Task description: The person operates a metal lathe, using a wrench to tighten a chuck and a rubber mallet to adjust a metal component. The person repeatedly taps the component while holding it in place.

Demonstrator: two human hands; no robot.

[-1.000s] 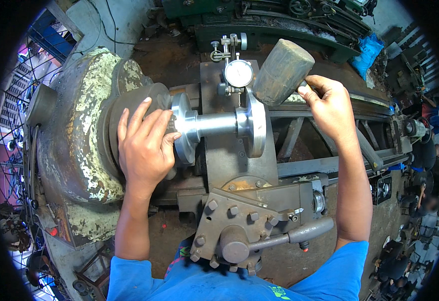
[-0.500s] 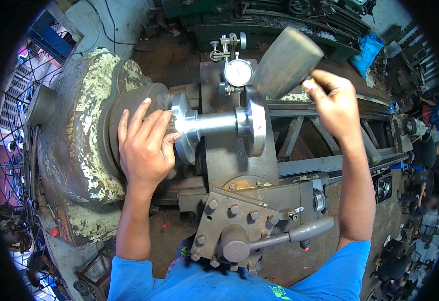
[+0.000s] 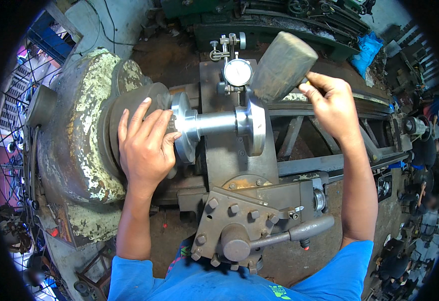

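Observation:
My left hand [image 3: 147,145] lies with fingers spread on the dark round lathe chuck [image 3: 138,108], its thumb by the chuck's jaw. A shiny metal shaft [image 3: 217,123] with a round flange at each end sticks out of the chuck. My right hand [image 3: 332,103] is closed round the handle of a mallet [image 3: 285,65] with a worn, grey-brown head. The mallet's lower end is at the upper rim of the right flange [image 3: 256,125]; whether they touch I cannot tell. Left of the mallet, a dial indicator [image 3: 238,72] stands over the shaft, its stem pointing down near the flange.
A bolted tool post [image 3: 232,220] with a long lever [image 3: 304,231] stands between my forearms. The lathe bed [image 3: 319,163] runs off to the right. Behind it are a green machine [image 3: 274,32] and a blue bag [image 3: 367,52]. The paint-chipped headstock [image 3: 74,135] fills the left.
The mallet, blurred before, has come slightly down and left toward the right flange, along with my right hand. My left hand has stayed on the chuck.

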